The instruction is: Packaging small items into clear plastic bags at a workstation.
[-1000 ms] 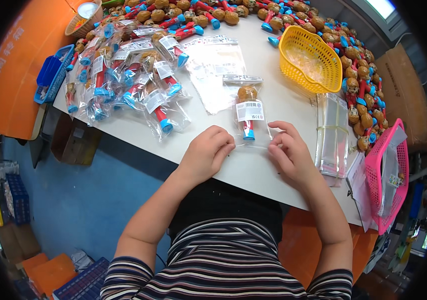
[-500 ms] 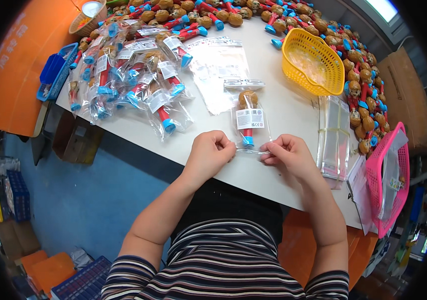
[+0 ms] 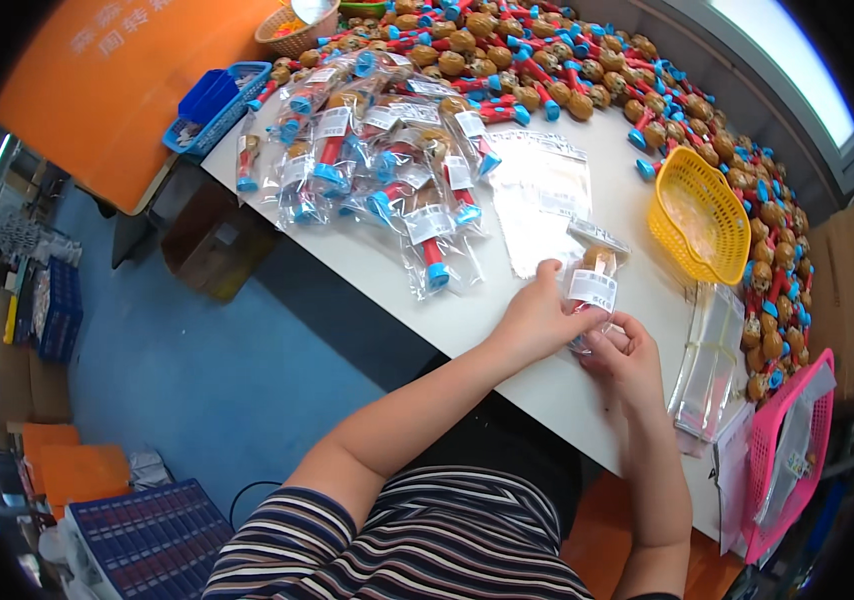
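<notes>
Step in hand: you are closing one small clear plastic bag with a white label and a brown-and-red toy inside [image 3: 592, 285]; it looks like the sealing part of packing.
Left hand: your left hand [image 3: 537, 320] grasps the lower part of this bag, with the fingers bent on the plastic.
Right hand: your right hand [image 3: 627, 350] pinches the same bag from below, the fingers closed on its bottom edge.
Place of the bag: it is lifted a little above the white table [image 3: 547, 390], near the front edge where you sit.
Around: a pile of filled clear bags [image 3: 377, 170] lies toward the left edge, loose brown-and-red toys [image 3: 547, 70] lie along the far edge, and a yellow plastic basket [image 3: 697, 215] stands toward the right edge.
Empty bags: a stack of clear empty bags [image 3: 707, 360] lies near the right edge, beside a pink plastic basket [image 3: 787, 450].
Next move: I judge you need an even press along the opening, then a free place on the pile.
</notes>
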`<state>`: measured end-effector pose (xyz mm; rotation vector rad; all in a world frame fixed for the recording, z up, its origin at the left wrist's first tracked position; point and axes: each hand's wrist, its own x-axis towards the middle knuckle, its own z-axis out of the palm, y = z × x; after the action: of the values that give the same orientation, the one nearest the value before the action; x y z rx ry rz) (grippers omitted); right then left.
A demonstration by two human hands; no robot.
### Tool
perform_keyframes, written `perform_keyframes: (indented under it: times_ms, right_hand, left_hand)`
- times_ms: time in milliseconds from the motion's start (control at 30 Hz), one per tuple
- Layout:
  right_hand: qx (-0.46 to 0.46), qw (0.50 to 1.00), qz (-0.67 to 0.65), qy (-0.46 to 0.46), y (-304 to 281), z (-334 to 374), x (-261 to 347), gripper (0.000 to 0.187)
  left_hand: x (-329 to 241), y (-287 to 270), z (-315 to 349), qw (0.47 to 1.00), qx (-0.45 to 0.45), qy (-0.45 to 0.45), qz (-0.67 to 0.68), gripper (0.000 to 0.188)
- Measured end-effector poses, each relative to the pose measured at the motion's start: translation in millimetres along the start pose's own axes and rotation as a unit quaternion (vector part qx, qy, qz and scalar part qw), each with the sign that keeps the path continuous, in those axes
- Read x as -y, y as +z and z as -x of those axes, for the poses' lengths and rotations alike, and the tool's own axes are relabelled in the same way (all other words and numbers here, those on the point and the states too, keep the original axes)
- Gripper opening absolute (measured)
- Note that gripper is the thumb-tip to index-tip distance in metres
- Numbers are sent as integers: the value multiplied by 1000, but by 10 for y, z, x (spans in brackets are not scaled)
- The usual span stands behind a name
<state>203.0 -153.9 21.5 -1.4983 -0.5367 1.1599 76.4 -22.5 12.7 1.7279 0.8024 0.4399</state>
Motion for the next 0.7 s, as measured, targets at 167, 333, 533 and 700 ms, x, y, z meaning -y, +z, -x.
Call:
perform_keyframes:
  times_ms: [167,333,533,700]
  right_hand:
    - [12,997,2,-82,248,85,177,32]
    - [41,994,46,-88,232,117,280,29]
    - [2,988,108,-109,293,-70,114,25]
    - [-190,901,315,-230,236,-421,124,43]
  left_hand:
    - [-218,-438,139,998,5,8,62,68]
    - [-592,-1779,144,932,-222,212,193,55]
    - [-352,-3571,-926,886,-393,156,-192,60]
    - [-173,-3604,-1160,786,-418,171,-423,41]
